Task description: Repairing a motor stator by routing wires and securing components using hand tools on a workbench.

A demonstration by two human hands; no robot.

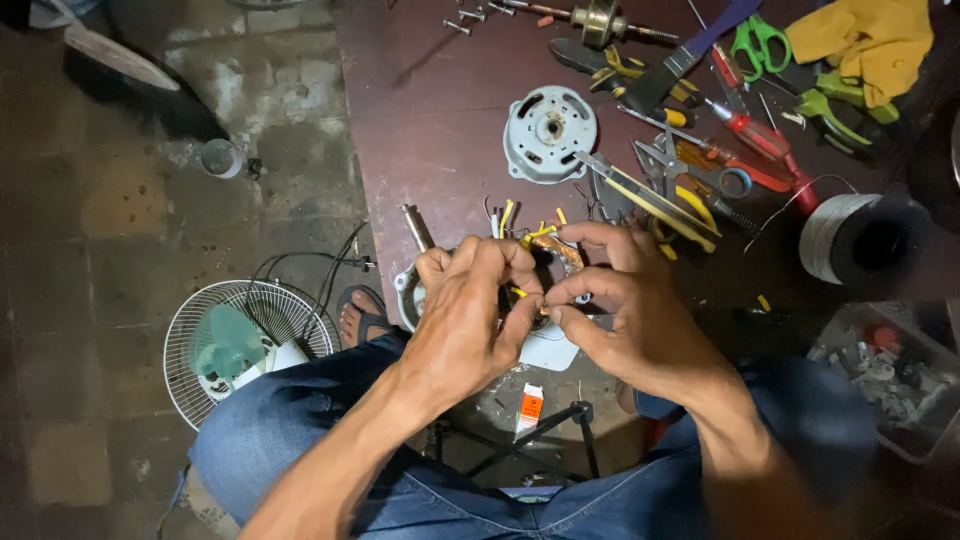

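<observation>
My left hand (468, 312) and my right hand (628, 300) meet over a fan motor stator (560, 250) with copper windings at the near edge of the dark table (430, 130). Both pinch thin wire ends between thumb and forefinger at the stator's front. Yellow and white lead wires (505, 215) stick up behind my fingers. Most of the stator is hidden under my hands. A grey round motor cover (548, 133) lies further back on the table.
Pliers, screwdrivers and green scissors (760, 40) are strewn at the back right beside a yellow cloth (870, 40) and a wire spool (850, 238). A fan grille with green blades (235, 345) lies on the floor at left. A parts tray (890, 375) sits right.
</observation>
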